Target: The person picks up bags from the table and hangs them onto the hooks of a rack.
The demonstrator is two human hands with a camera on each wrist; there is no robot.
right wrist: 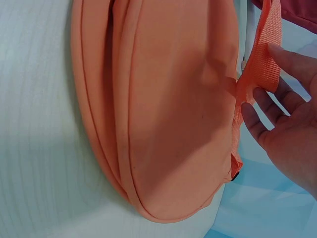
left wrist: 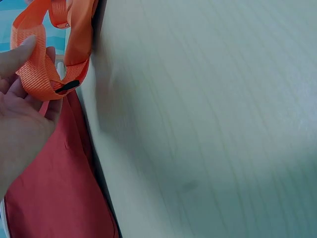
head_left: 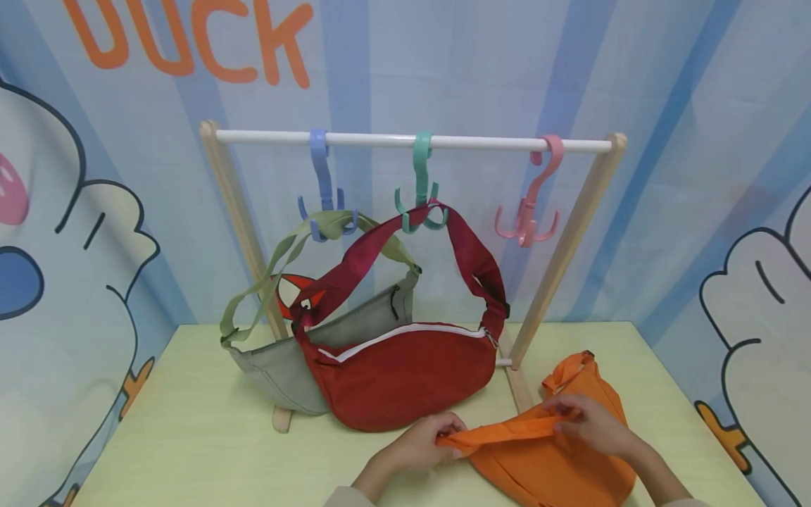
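An orange shoulder bag [head_left: 557, 468] lies on the table at the front right, its strap [head_left: 513, 431] drawn out to the left. My left hand [head_left: 426, 440] grips the strap's left end, near a small black strip that shows in the left wrist view. Farther right, my right hand [head_left: 592, 422] pinches the same strap between thumb and fingers, above the bag body [right wrist: 178, 109]. Just behind my left hand, a red bag [head_left: 412, 377] with a white zip hangs by its strap from a green hook [head_left: 421, 179].
A white rail [head_left: 380, 139] on wooden posts spans the back. Its blue hook [head_left: 322, 169] carries a grey-green bag [head_left: 279, 377], partly behind the red one. A pink hook [head_left: 527, 218] hangs bare at the right. Behind stands a striped curtain [head_left: 481, 77] with cartoon figures.
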